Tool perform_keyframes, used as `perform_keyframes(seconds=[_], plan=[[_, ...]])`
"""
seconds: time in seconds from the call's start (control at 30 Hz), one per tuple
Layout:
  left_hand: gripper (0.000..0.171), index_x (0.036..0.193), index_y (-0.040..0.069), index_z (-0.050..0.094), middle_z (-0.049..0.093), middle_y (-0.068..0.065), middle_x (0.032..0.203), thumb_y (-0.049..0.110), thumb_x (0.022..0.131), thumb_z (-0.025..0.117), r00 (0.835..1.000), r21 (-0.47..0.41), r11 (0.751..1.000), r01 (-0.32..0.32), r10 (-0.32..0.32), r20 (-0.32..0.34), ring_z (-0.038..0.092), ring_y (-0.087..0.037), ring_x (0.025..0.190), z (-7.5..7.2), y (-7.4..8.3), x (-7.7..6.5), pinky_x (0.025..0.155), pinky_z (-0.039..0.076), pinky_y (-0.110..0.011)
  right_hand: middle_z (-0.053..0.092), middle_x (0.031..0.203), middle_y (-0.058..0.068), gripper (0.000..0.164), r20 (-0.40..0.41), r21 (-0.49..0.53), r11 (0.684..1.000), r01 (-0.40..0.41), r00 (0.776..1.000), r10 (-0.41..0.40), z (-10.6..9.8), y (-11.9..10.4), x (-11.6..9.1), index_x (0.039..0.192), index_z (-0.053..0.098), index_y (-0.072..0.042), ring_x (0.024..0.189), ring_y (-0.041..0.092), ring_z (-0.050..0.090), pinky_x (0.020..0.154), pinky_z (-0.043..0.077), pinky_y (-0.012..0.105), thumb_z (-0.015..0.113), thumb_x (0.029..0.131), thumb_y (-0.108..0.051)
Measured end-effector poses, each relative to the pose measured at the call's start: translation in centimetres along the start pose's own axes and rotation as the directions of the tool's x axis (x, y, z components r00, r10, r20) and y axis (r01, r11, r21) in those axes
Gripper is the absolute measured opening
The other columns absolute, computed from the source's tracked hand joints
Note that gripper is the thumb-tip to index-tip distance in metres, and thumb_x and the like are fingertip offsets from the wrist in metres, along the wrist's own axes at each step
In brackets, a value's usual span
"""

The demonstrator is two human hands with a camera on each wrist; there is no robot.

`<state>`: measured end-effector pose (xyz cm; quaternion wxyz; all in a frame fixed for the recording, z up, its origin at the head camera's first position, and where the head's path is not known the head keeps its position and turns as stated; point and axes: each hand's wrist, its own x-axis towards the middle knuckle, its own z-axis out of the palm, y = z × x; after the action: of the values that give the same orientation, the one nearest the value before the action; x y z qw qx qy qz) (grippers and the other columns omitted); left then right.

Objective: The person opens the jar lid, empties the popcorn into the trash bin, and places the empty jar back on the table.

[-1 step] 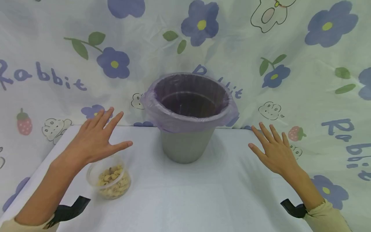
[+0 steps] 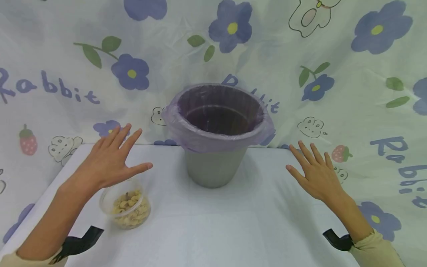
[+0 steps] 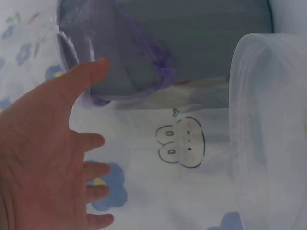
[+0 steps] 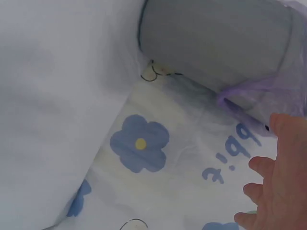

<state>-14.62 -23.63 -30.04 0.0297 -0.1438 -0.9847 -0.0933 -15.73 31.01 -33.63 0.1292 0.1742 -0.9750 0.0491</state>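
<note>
A grey trash can lined with a thin purple plastic bag stands upright at the back middle of the table. The bag is folded over its rim. To its left sits a clear round plastic tub, partly filled with pale yellowish pieces whose kind I cannot tell. My left hand hovers above the tub's far side with fingers spread, holding nothing. On the right, my right hand is held in the air, fingers spread, apart from the can. Both wrist views show the can and part of its bag.
White cloth covers the table. Right behind it hangs a curtain printed with blue flowers, rabbits and lettering. A black strap circles the left forearm, and another strap the right.
</note>
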Motion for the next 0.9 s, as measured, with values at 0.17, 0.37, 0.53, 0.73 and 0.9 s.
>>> perform_keyframes(seconds=[0.17,0.37,0.53,0.73,0.9], plan=[[0.099,0.16,0.008,0.016,0.013,-0.027,0.162,0.06,0.091,0.064,0.999,-0.085,0.996,-0.03,0.027,-0.035,0.015,-0.051,0.144,0.2,-0.4,-1.2,0.107,0.019,-0.071,0.041,0.152,0.02,0.055,-0.057,0.117,0.993,0.032,0.998,-0.025,0.5,-0.6,-0.1,0.148,0.047,-0.007,0.138,0.045,0.035,0.106,0.028,0.067,0.055,0.103,-0.038],[0.087,0.16,0.015,0.021,0.026,-0.022,0.159,0.039,0.093,0.072,0.999,-0.378,0.925,-0.032,0.018,-0.041,0.024,-0.053,0.14,1.5,-2.5,-4.6,0.099,0.025,-0.075,0.058,0.135,0.012,0.038,-0.115,0.36,0.932,0.04,0.993,0.002,2.4,-2.8,-1.0,0.13,0.061,-0.006,0.127,0.034,0.051,0.098,0.043,0.052,0.069,0.096,-0.022],[0.086,0.159,0.022,0.025,0.033,-0.014,0.157,0.026,0.09,0.076,0.999,-0.465,0.885,-0.023,0.005,-0.041,0.034,-0.047,0.137,3.4,-5.4,-7.3,0.099,0.033,-0.068,0.063,0.129,0.004,0.044,-0.167,0.502,0.859,0.098,0.986,-0.015,4.0,-5.0,-1.5,0.128,0.062,-0.007,0.122,0.022,0.057,0.097,0.048,0.032,0.078,0.088,-0.009],[0.086,0.157,0.017,0.029,0.037,0.018,0.148,-0.004,0.086,0.073,0.992,-0.609,0.784,-0.121,0.076,-0.099,0.035,0.011,0.128,6.2,-9.3,-9.6,0.093,0.031,-0.004,0.061,0.131,0.002,0.046,-0.075,0.729,0.677,0.106,0.994,-0.074,5.3,-8.0,-1.1,0.13,0.061,-0.009,0.121,0.022,0.058,0.096,0.051,0.034,0.079,0.087,-0.009],[0.088,0.157,0.016,0.028,0.037,0.021,0.145,-0.007,0.085,0.073,0.996,-0.641,0.762,-0.088,0.057,-0.068,0.035,0.015,0.125,7.8,-10.9,-10.7,0.088,0.033,-0.003,0.06,0.132,0.002,0.046,-0.006,0.847,0.526,0.068,0.993,-0.119,6.3,-10.7,-0.1,0.132,0.059,-0.011,0.121,0.021,0.059,0.097,0.051,0.033,0.077,0.089,-0.012]])
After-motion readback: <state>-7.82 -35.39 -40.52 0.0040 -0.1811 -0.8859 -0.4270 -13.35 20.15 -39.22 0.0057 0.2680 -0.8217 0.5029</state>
